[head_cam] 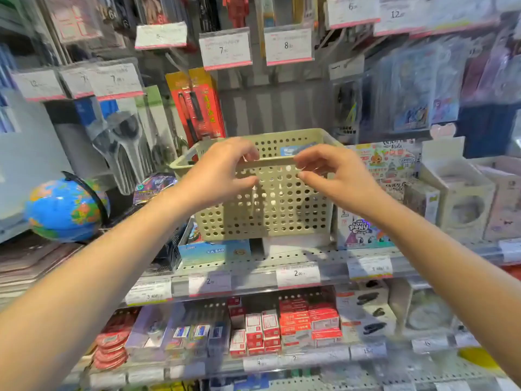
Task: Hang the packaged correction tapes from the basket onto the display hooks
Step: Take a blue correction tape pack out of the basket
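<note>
A beige perforated basket [282, 210] stands on the shelf's boxes at centre. A blue-carded correction tape pack [298, 149] shows above its far rim. My left hand [222, 172] and my right hand [335, 176] are raised side by side in front of the basket's near wall, thumbs and forefingers curled in a pinch. Between them they seem to hold a clear, barely visible package [255, 198], whose faint edge hangs below my left thumb. Bare display hooks [270, 77] stick out of the back panel above the basket, under the price tags.
Price tags [225, 49] hang in a row overhead. Red packs [197, 105] and scissors packs [127, 136] hang to the left. A globe [64, 210] sits at lower left and boxed toys [462, 198] at right. Staple boxes [282, 325] fill the shelf below.
</note>
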The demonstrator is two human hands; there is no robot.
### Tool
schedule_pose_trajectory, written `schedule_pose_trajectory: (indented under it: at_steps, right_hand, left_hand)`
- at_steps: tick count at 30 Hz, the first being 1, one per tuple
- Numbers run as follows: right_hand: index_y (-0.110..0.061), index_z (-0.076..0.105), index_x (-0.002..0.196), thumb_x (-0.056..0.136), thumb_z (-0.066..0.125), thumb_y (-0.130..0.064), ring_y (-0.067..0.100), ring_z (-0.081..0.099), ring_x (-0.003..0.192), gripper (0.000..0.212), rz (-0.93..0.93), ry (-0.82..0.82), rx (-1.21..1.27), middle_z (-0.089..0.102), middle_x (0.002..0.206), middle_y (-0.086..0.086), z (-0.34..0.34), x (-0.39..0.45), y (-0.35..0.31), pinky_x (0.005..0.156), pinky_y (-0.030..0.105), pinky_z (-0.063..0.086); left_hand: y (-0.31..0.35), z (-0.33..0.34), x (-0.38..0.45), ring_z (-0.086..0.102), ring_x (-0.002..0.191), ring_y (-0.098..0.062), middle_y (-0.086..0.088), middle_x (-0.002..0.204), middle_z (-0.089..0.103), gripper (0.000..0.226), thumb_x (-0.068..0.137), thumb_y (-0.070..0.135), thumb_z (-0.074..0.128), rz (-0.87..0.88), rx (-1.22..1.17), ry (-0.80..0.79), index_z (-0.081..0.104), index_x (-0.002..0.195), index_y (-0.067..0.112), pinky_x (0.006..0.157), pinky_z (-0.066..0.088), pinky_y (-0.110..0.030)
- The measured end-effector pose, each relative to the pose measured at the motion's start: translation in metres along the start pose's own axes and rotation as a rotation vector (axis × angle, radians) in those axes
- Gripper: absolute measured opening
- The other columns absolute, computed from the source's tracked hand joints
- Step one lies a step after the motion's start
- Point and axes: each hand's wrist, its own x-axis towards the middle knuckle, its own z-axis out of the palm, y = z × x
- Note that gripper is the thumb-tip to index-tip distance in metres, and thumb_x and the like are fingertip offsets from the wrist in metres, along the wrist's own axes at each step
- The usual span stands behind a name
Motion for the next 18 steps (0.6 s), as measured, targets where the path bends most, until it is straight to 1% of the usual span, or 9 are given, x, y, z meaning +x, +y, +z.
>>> schedule_pose_trajectory:
  at_steps: [2,4,7,8,10,13,15,18]
  right_hand:
    - [-0.014,0.064,0.110,0.083,0.064,-0.009,0.003,0.061,0.086,0.027,-0.029,0.036,-0.090,0.065,0.096,-0.006,0.004,0.013,0.001,0.082,0.010,0.048]
    - [-0.013,0.064,0.112,0.083,0.065,-0.011,0.001,0.057,0.084,0.029,-0.057,0.046,-0.226,0.062,0.098,-0.007,0.009,0.026,0.003,0.079,0.008,0.045]
    - [-0.011,0.066,0.109,0.081,0.067,-0.016,0.010,0.055,0.083,0.029,-0.144,0.068,-0.424,0.063,0.099,-0.001,0.009,0.041,0.008,0.080,0.025,0.046]
    - [-0.011,0.067,0.108,0.080,0.068,-0.019,0.012,0.056,0.082,0.030,-0.160,0.075,-0.471,0.064,0.099,0.001,0.007,0.045,0.008,0.080,0.029,0.047]
    - [-0.013,0.068,0.106,0.077,0.071,-0.026,0.014,0.057,0.081,0.032,-0.164,0.035,-0.542,0.064,0.097,-0.001,0.004,0.052,0.009,0.078,0.033,0.048]
    - [-0.018,0.070,0.101,0.076,0.072,-0.034,0.009,0.054,0.078,0.029,-0.144,-0.090,-0.609,0.065,0.091,-0.008,-0.002,0.060,0.009,0.076,0.033,0.049]
    - [-0.020,0.071,0.097,0.077,0.072,-0.033,0.008,0.054,0.076,0.024,-0.148,-0.159,-0.612,0.069,0.091,-0.006,-0.006,0.063,0.010,0.074,0.030,0.047]
    - [-0.021,0.071,0.097,0.081,0.067,-0.028,0.004,0.051,0.076,0.018,-0.199,-0.219,-0.648,0.070,0.091,-0.007,-0.009,0.067,0.012,0.074,0.025,0.042]
  left_hand:
    - [-0.007,0.000,0.009,0.052,0.098,-0.014,0.003,0.105,0.058,0.032,0.081,0.025,0.069,0.030,0.048,-0.024,0.059,0.109,0.015,0.085,0.040,-0.026]
    - [-0.015,0.002,0.019,0.054,0.096,-0.016,0.003,0.102,0.059,0.032,0.080,0.026,0.070,0.057,0.072,-0.031,0.060,0.108,0.015,0.083,0.043,-0.028]
    - [-0.022,0.004,0.032,0.059,0.090,-0.018,-0.001,0.098,0.065,0.028,0.079,0.026,0.072,0.107,0.071,-0.064,0.064,0.103,0.013,0.082,0.048,-0.034]
    - [-0.023,0.004,0.036,0.061,0.087,-0.018,-0.002,0.095,0.068,0.027,0.078,0.025,0.073,0.115,0.060,-0.071,0.066,0.101,0.012,0.081,0.049,-0.036]
    - [-0.025,0.005,0.043,0.063,0.080,-0.017,-0.003,0.088,0.070,0.025,0.077,0.026,0.074,0.118,0.024,-0.119,0.069,0.097,0.012,0.076,0.052,-0.038]
    - [-0.028,0.007,0.050,0.063,0.075,-0.011,0.003,0.082,0.070,0.021,0.076,0.027,0.074,0.136,0.015,-0.178,0.070,0.092,0.015,0.073,0.053,-0.032]
    - [-0.027,0.006,0.054,0.063,0.072,-0.009,0.003,0.079,0.070,0.017,0.077,0.027,0.074,0.153,0.016,-0.199,0.070,0.089,0.015,0.069,0.051,-0.027]
    - [-0.025,0.004,0.061,0.062,0.069,-0.013,-0.001,0.074,0.069,0.014,0.077,0.022,0.074,0.176,0.025,-0.239,0.068,0.082,0.011,0.064,0.047,-0.025]
